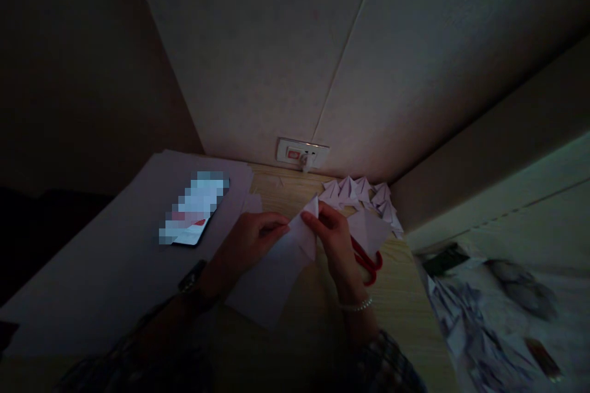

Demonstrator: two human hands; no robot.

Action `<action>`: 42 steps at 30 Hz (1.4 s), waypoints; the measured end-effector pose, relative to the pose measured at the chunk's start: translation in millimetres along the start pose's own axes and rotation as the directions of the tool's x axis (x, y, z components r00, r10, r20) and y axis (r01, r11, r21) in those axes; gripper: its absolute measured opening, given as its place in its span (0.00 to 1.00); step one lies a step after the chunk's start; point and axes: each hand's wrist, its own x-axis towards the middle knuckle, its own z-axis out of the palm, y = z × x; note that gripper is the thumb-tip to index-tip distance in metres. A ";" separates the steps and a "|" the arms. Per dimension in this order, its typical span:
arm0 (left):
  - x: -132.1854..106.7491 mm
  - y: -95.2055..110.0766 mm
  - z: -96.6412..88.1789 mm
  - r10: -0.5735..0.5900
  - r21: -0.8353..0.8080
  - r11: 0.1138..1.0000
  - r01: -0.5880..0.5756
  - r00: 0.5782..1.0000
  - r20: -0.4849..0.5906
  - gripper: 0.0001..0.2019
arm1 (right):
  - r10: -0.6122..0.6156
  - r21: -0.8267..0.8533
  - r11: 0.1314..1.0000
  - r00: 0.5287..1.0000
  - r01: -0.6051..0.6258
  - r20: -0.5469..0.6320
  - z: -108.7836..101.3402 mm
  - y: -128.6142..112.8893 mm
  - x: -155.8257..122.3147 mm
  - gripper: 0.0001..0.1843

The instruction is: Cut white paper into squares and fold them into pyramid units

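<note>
Between my two hands is a sheet of white paper, partly folded near its upper end. My left hand pinches the paper's left edge between thumb and fingers. At the folded tip my right hand grips with the thumb on the near side and fingers behind. The sheet's lower part hangs down over the wooden table. Just right of my right hand lie red-handled scissors, partly hidden by a folded piece of paper.
Several folded white paper pieces line the table's back right corner. Large white sheets cover the left side, with a lit phone on them. A wall socket holds a plug. More folded paper lies beyond the right edge.
</note>
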 end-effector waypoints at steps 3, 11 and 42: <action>0.0 -2.2 0.4 0.006 -0.012 1.000 -0.006 1.000 0.008 0.09 | 0.001 -0.004 1.000 1.000 -0.001 0.003 -0.5 0.2 0.1 0.08; 0.8 -0.2 -0.4 0.032 -0.014 0.999 -0.033 0.999 -0.024 0.08 | -0.018 -0.021 1.000 1.000 0.018 0.006 1.1 -0.2 -0.5 0.09; 3.7 -2.4 -11.6 0.011 0.081 0.996 -0.023 0.989 0.147 0.08 | -0.181 -0.241 0.959 0.978 0.150 -0.109 -3.6 2.0 -1.5 0.17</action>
